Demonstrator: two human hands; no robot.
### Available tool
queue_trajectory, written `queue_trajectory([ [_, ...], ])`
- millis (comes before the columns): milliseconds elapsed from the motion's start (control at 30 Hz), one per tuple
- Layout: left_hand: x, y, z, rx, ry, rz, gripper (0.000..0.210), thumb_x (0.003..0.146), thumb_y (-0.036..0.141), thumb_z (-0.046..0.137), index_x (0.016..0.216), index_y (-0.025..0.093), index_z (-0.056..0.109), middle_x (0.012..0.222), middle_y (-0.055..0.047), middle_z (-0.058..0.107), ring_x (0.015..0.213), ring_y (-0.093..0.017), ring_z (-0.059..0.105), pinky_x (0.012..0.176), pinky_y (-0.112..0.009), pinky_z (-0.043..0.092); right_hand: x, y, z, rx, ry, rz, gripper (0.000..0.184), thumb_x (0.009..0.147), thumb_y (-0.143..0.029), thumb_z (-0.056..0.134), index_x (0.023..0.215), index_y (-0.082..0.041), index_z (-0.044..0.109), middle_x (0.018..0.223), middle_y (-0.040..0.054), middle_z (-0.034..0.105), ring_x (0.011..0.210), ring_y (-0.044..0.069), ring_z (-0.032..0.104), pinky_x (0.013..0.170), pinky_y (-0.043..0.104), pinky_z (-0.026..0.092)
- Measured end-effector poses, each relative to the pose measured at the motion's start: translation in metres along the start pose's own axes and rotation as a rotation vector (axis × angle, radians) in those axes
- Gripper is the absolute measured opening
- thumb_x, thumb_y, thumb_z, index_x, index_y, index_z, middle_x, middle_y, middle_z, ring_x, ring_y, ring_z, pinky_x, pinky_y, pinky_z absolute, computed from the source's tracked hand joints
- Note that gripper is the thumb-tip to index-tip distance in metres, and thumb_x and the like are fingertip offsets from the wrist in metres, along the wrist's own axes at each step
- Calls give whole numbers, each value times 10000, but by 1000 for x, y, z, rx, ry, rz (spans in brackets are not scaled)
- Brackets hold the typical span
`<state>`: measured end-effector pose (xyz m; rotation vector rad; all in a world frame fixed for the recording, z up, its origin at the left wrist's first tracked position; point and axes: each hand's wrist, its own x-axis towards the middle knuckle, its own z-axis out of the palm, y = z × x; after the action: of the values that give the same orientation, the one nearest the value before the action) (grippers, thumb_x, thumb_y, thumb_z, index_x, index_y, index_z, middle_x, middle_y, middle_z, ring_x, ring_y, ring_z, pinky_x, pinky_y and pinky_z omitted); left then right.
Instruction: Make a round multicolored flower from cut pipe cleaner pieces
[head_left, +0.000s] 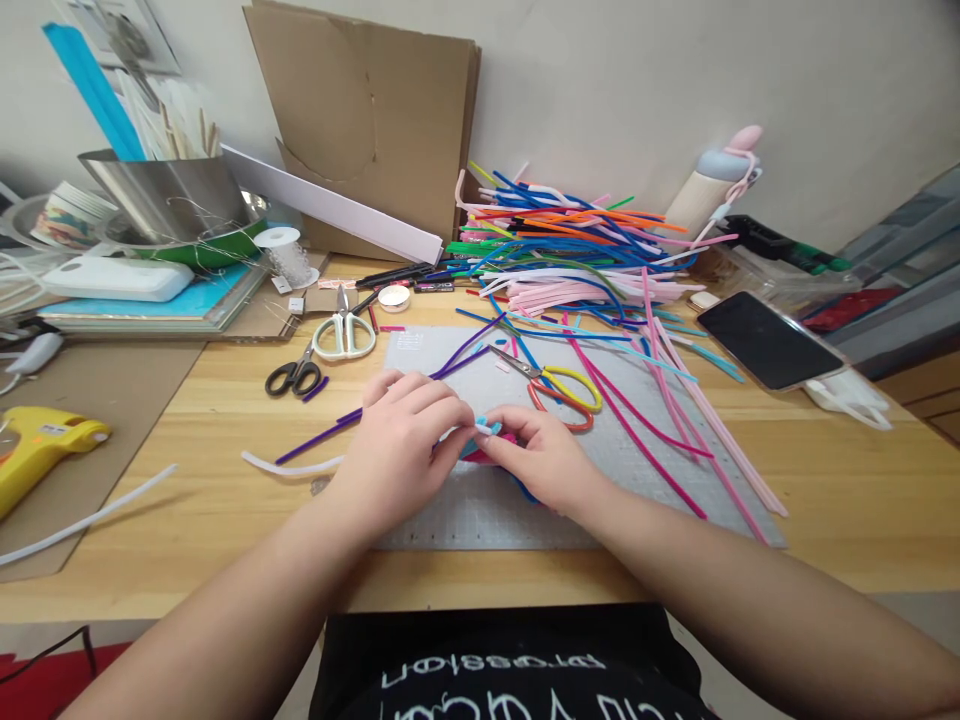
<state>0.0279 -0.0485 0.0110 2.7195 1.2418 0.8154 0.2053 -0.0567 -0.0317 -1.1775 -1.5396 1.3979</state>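
My left hand [415, 440] and my right hand [546, 455] meet over the grey cutting mat [450, 525], fingertips pinched together. Between them is a small piece of bent pipe cleaners [487, 447] in light blue, pink and darker blue, mostly covered by my fingers. A whitish pipe cleaner end [484, 429] shows at the fingertips. From under my left wrist a white pipe cleaner [289, 467] sticks out to the left; its other end is hidden. Purple pipe cleaners [311, 437] lie beside that hand. Just beyond my right hand rest open scissors [566, 390] with yellow and orange handles.
A heap of coloured pipe cleaners [577, 245] fills the back, with loose pink strands [637, 420] on the right. Two more scissors, green-handled [344, 335] and black-handled [294, 376], lie left. A yellow glue gun [45, 445], a phone [769, 340] and cardboard [360, 100] stand around.
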Motion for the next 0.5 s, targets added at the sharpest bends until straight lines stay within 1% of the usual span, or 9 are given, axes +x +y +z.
queue_trajectory([
  [100, 0, 2, -2, -12, -11, -35, 119, 848, 226, 502, 763, 200, 581, 797, -4, 642, 812, -177, 524, 815, -378, 315, 0, 2, 1, -12, 24, 9, 152, 812, -348, 564, 822, -201, 601, 739, -8, 610, 637, 122, 563, 629, 260, 490],
  [267, 2, 3, -3, -7, 5, -69, 80, 805, 197, 510, 732, 200, 544, 745, 0, 627, 803, -182, 530, 816, -382, 316, 1, 0, 0, -53, 19, 5, 133, 819, -324, 542, 812, -200, 590, 730, -5, 602, 642, 127, 556, 631, 264, 483],
  [500, 2, 2, -1, 13, -8, -59, 102, 808, 207, 505, 717, 201, 549, 734, -2, 632, 787, -184, 524, 805, -381, 323, 0, -2, 0, -79, 5, -10, 128, 825, -312, 535, 815, -195, 587, 733, -6, 595, 640, 120, 543, 631, 258, 469],
])
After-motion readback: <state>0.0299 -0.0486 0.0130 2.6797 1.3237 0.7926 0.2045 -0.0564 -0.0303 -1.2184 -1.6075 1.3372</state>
